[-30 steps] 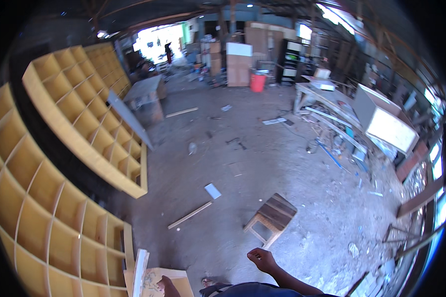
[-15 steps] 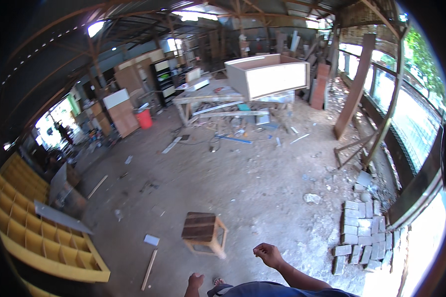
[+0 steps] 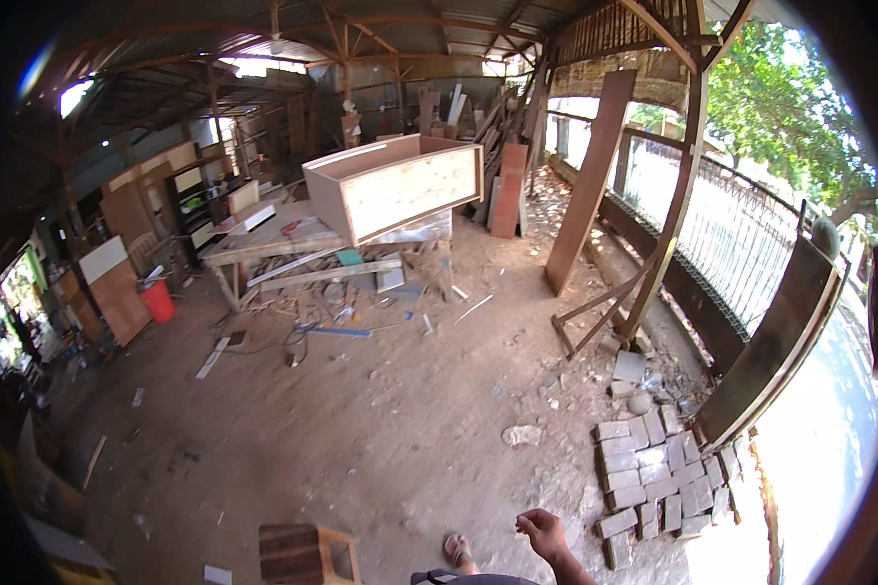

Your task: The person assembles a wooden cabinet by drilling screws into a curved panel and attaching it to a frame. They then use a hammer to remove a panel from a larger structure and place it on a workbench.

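Evidently the person is on foot, so good work here means sure steps. The right hand (image 3: 544,534) is loosely half-curled, with nothing visible in its grasp; the left is out of view, so its state cannot be told. The stool (image 3: 291,554) stands on the floor left of the sandalled foot (image 3: 457,549), and the paving bricks (image 3: 659,480) lie right of the hand. Footing should be best between them, with toes clear of the stool's legs and the bricks' uneven edges.

The shed floor (image 3: 361,429) is seen from head height, through a wide, round lens tipped down and forward. The right hand (image 3: 544,536) is shown near, the wooden workbench (image 3: 314,234) farther away.
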Demonstrator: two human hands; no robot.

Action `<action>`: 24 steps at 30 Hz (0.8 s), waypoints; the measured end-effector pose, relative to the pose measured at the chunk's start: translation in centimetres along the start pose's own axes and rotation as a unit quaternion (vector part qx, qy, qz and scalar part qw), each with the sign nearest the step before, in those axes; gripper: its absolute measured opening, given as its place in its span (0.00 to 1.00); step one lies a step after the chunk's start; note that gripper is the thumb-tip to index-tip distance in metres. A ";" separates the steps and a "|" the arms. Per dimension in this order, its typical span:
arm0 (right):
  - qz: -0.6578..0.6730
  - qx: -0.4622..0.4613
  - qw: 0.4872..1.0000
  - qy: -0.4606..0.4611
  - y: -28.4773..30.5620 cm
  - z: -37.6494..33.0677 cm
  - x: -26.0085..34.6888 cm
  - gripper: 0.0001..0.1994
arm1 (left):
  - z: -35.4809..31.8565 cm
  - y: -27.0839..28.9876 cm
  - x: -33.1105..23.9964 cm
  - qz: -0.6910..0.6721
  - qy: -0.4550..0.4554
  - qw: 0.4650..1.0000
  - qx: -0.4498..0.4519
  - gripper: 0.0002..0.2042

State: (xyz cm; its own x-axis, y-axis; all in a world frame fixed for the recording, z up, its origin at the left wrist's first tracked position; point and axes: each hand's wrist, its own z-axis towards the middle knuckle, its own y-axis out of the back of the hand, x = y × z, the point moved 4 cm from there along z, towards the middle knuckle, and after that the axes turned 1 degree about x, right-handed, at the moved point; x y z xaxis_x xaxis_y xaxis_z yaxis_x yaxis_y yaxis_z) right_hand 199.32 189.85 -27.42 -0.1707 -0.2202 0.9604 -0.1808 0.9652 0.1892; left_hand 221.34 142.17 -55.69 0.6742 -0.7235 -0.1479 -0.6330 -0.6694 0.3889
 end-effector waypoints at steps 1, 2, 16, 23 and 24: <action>-0.013 -0.017 1.000 -0.005 1.0 2.1 0.0 0.13 | 2.0 2.9 -2.9 0.011 -0.006 1.000 -0.002 0.29; -0.026 -0.032 0.999 -0.006 2.5 4.4 -0.6 0.14 | 4.2 5.9 -7.0 0.027 -0.028 0.999 -0.006 0.29; -0.339 0.355 0.871 -0.006 8.1 30.8 6.2 0.22 | 4.5 41.5 -53.0 -0.124 -0.485 0.815 -0.292 0.23; 0.179 0.512 0.834 0.105 -1.9 54.8 22.9 0.31 | 15.4 39.0 -39.0 -0.154 0.012 0.951 -0.269 0.20; 0.294 0.566 0.760 0.126 -2.6 56.3 27.5 0.33 | 15.8 38.5 -37.7 -0.147 0.060 0.961 -0.228 0.21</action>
State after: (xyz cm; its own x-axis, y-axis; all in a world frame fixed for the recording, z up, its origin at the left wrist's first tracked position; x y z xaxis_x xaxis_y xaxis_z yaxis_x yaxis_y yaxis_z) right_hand 140.59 173.28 -13.00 -0.3800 0.3739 0.8460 -0.8862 0.1148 -0.4488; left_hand 165.52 141.02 -49.52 0.8548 -0.4719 -0.2162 -0.1950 -0.6780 0.7088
